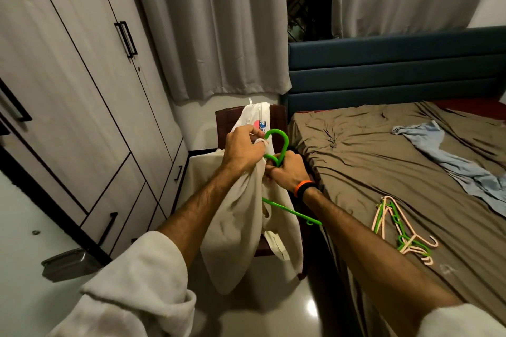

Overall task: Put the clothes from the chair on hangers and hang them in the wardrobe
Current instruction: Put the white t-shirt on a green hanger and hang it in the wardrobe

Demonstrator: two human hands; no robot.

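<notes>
- The green hanger is held over the chair, hook uppermost and curling toward the left; its long axis slants down to the right, the far arm ending beside the bed.
- The left hand is clenched on a bunch of the cream garment, which droops from it down in front of the chair.
- The right hand, with an orange-and-black wristband, grips the hanger just below the hook.
- Most of the hanger's left arm is hidden inside the cloth; the garment's print is half covered by the left hand and cannot be read.
- Spare hangers, pink and green, lie tangled on the bed, near a blue cloth.
- The wardrobe at the left has its doors closed and is cut off by the frame edge.
</notes>
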